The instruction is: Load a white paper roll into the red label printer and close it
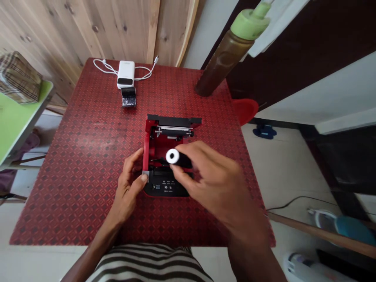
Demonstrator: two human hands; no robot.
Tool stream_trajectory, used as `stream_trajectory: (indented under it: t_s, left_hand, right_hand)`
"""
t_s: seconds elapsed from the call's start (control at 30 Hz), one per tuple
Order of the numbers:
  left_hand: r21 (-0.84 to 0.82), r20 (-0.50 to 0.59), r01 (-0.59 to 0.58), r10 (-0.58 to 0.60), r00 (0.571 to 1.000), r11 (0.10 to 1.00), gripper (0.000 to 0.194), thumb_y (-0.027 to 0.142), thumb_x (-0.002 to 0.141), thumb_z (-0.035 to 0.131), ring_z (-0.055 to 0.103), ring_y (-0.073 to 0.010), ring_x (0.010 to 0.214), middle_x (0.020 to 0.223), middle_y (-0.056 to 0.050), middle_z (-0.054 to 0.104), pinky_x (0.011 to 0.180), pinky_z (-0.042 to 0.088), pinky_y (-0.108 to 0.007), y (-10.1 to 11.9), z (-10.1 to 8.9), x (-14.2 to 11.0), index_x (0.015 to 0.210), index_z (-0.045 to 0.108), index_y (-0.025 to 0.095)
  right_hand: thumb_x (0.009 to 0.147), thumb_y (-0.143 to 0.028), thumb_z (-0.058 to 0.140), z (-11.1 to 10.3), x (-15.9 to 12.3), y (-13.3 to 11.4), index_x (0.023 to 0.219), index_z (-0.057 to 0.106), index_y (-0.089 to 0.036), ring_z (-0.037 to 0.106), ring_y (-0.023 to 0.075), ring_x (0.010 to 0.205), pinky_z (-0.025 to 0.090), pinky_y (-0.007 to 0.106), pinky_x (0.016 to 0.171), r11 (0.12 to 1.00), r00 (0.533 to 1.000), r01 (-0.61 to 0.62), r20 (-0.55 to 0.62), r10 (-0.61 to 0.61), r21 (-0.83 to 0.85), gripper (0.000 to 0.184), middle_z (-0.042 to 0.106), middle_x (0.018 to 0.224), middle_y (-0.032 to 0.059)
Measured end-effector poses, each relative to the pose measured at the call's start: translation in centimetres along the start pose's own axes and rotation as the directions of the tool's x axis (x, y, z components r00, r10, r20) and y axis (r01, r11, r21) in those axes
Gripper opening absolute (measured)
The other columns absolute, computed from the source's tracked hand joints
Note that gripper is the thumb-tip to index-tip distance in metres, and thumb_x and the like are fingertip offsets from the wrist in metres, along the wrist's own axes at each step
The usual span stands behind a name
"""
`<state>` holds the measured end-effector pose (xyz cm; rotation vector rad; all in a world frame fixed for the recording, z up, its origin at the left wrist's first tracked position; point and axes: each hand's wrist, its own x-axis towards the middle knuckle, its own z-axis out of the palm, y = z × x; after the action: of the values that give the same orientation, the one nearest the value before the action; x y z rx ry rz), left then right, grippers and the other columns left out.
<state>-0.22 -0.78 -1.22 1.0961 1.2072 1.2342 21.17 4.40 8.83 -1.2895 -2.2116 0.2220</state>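
Observation:
A small red and black printer (152, 172) sits on the table with its lid (174, 120) raised and its inner bay exposed. My left hand (129, 182) grips the printer's left side, thumb on the front corner and fingers along the outer wall. Pinched between the thumb and fingers of my right hand (213, 176) is a paper roll (172, 156), its white end with a dark core hole facing left. The roll is held over the bay, and its far end is hidden by my hand. I cannot tell whether it touches the printer.
Behind the printer, a white power bank (126, 72) with a cable lies by a crinkled black packet (128, 98). A tall brown bottle (220, 58) with a green cap stands at the back right of the red patterned table (88, 156). A red stool (245, 111) is beyond the right edge.

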Motion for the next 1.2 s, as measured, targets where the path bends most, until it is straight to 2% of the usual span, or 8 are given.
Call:
stream_trajectory:
  t_s: [0.1, 0.17, 0.27, 0.33, 0.5, 0.8, 1.03, 1.2]
  left_hand:
    - [-0.008, -0.005, -0.011, 0.011, 1.0, 1.0, 0.059, 0.046, 0.109, 0.068, 0.058, -0.0349, 0.157, 0.174, -0.006, 0.058, 0.124, 0.053, -0.049, -0.5, -0.2, 0.0, 0.167, 0.06, 0.036]
    - [-0.014, -0.013, -0.023, 0.023, 1.0, 1.0, 0.059, 0.045, 0.11, 0.068, 0.059, -0.035, 0.157, 0.176, -0.006, 0.058, 0.124, 0.054, -0.05, -0.9, -0.4, 0.0, 0.168, 0.06, 0.035]
    - [-0.007, -0.025, -0.017, 0.017, 1.0, 1.0, 0.06, 0.046, 0.109, 0.067, 0.06, -0.0352, 0.157, 0.176, -0.006, 0.058, 0.127, 0.052, -0.051, -1.3, -0.6, 0.0, 0.167, 0.061, 0.036]
    - [0.0, -0.029, -0.02, 0.02, 0.999, 1.0, 0.06, 0.048, 0.108, 0.068, 0.061, -0.0352, 0.155, 0.176, -0.005, 0.059, 0.129, 0.051, -0.051, -1.4, -0.6, 0.1, 0.166, 0.062, 0.037]
    - [0.01, -0.043, -0.021, 0.021, 0.999, 1.0, 0.063, 0.052, 0.105, 0.069, 0.058, -0.0363, 0.159, 0.174, -0.006, 0.061, 0.131, 0.049, -0.052, -1.4, -0.6, 0.4, 0.166, 0.062, 0.035]
    - [-0.005, -0.048, -0.029, 0.028, 0.998, 1.0, 0.062, 0.054, 0.104, 0.073, 0.055, -0.0357, 0.162, 0.171, -0.005, 0.063, 0.134, 0.045, -0.05, -1.3, -0.6, 0.5, 0.163, 0.066, 0.036]
    - [-0.013, -0.058, -0.014, 0.013, 0.998, 1.0, 0.06, 0.053, 0.104, 0.073, 0.058, -0.034, 0.16, 0.171, -0.004, 0.064, 0.132, 0.047, -0.047, -1.1, -0.4, 0.3, 0.162, 0.067, 0.038]
    - [-0.005, -0.051, 0.007, -0.007, 0.999, 1.0, 0.063, 0.053, 0.105, 0.073, 0.057, -0.0349, 0.16, 0.172, -0.005, 0.062, 0.131, 0.048, -0.049, -1.2, -0.6, 0.3, 0.165, 0.064, 0.038]
  right_hand:
    - [0.099, -0.029, 0.086, -1.6, -2.7, 1.3, 0.114, 0.073, -0.028, 0.067, 0.014, 0.066, 0.057, 0.029, 0.064, 0.953, 0.94, -0.246, -0.195, 0.279, 0.175, 0.019, 0.076, 0.089, -0.0032]
    - [0.094, -0.035, 0.089, -1.3, -4.8, 2.4, 0.11, 0.07, -0.028, 0.064, 0.0137, 0.061, 0.053, 0.028, 0.056, 0.865, 0.812, -0.413, -0.314, 0.491, 0.284, 0.025, 0.074, 0.083, -0.0045]
    - [0.092, -0.04, 0.088, 1.5, -7.9, 3.4, 0.104, 0.067, -0.027, 0.065, 0.0149, 0.058, 0.053, 0.028, 0.054, 0.745, 0.621, -0.552, -0.411, 0.667, 0.374, 0.028, 0.072, 0.077, -0.0045]
    - [0.09, -0.04, 0.088, 4.2, -9.6, 3.3, 0.101, 0.067, -0.026, 0.064, 0.0151, 0.056, 0.052, 0.028, 0.053, 0.713, 0.577, -0.594, -0.42, 0.7, 0.372, 0.028, 0.071, 0.074, -0.0048]
    - [0.094, -0.03, 0.077, 8.0, -12.1, 1.7, 0.103, 0.069, -0.025, 0.062, 0.0142, 0.056, 0.055, 0.027, 0.057, 0.725, 0.711, -0.576, -0.205, 0.672, 0.377, 0.013, 0.071, 0.076, -0.0036]
    - [0.096, -0.025, 0.075, 6.5, -12.9, 2.2, 0.119, 0.074, -0.023, 0.074, 0.017, 0.068, 0.066, 0.03, 0.066, 0.768, 0.848, -0.475, -0.01, 0.53, 0.429, 0.023, 0.082, 0.101, 0.005]
    - [0.1, -0.035, 0.08, 2.0, -13.7, 4.5, 0.129, 0.08, -0.025, 0.077, 0.0173, 0.07, 0.068, 0.033, 0.068, 0.774, 0.875, -0.467, 0.099, 0.473, 0.429, 0.03, 0.084, 0.099, 0.0043]
    - [0.105, -0.035, 0.073, 1.9, -10.0, 8.0, 0.116, 0.083, -0.025, 0.08, 0.0218, 0.086, 0.068, 0.039, 0.08, 0.798, 0.848, -0.472, -0.055, 0.527, 0.376, 0.018, 0.084, 0.103, 0.0058]
